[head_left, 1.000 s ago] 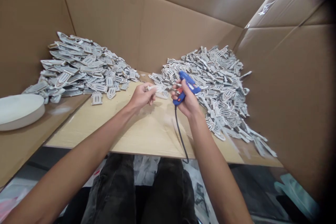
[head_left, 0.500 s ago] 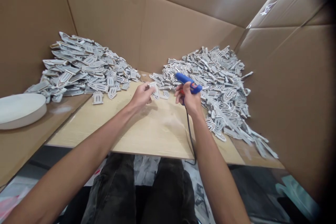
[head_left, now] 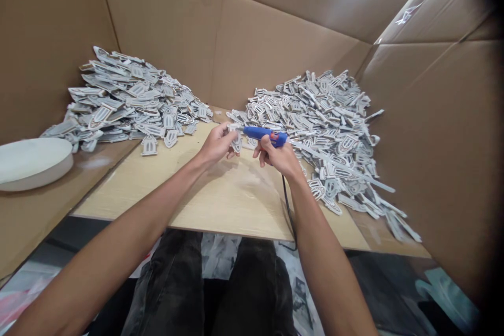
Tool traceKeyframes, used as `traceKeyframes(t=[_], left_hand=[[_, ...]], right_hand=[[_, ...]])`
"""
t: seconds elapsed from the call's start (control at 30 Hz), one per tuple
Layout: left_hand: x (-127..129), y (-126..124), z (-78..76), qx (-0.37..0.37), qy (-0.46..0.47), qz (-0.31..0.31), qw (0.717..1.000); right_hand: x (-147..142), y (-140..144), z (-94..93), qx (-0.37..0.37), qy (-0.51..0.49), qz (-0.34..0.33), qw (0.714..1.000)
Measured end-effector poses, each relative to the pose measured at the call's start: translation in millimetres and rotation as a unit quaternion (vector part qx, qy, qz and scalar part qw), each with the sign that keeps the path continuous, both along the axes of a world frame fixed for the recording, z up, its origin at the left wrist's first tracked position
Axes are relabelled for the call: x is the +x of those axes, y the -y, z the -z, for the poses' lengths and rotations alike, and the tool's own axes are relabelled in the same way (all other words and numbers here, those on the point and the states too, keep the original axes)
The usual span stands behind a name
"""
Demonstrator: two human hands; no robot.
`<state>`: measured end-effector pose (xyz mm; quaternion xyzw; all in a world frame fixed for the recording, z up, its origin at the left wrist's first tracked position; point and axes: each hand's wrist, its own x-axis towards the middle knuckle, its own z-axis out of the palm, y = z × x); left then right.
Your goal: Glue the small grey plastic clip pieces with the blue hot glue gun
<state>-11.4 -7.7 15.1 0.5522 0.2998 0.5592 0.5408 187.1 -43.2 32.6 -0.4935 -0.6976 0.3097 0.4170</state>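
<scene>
Over the middle of the board, my left hand (head_left: 218,143) pinches a small pale cut-out piece (head_left: 236,139) with slots in it. My right hand (head_left: 275,155) is wrapped round a blue glue gun (head_left: 262,134) with orange parts. The gun's nozzle points left and meets or nearly meets the upper part of the piece; I cannot tell if it touches. A clear glue stick (head_left: 342,165) seems to extend from the gun's back end. Its black cord (head_left: 288,205) hangs down beside my right wrist.
Heaps of similar pale pieces lie at left (head_left: 134,100) and right (head_left: 323,115) on the wooden board (head_left: 232,205) and cardboard. A round white container (head_left: 35,163) stands far left. Tall cardboard walls (head_left: 275,37) enclose the back and sides. My legs are below the board's front edge.
The glue gun has swung down and left, from tilted above the board to nearly level, with its nozzle now at the piece. My left hand has stayed nearly in place, holding the piece.
</scene>
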Motion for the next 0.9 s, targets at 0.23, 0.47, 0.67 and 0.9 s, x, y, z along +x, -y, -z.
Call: traceKeyframes(t=[0.23, 0.47, 0.67, 0.9], left_hand=[[0.0, -0.8, 1.1, 0.003, -0.006, 0.004, 1.0], [-0.8, -1.0, 1.5, 0.011, -0.014, 0.002, 1.0], [-0.8, 1.3, 1.3, 0.023, -0.024, -0.034, 0.999], [-2.7, -0.9, 6.8, 0.046, -0.063, -0.077, 0.994]], right_hand=[[-3.4, 0.4, -0.1, 0.002, -0.009, -0.006, 1.0], [-6.2, 1.6, 0.0, 0.014, -0.007, 0.005, 1.0], [-11.6, 6.7, -6.6, 0.041, 0.072, 0.043, 0.996], [-17.6, 6.0, -5.8, 0.052, 0.086, 0.083, 0.991]])
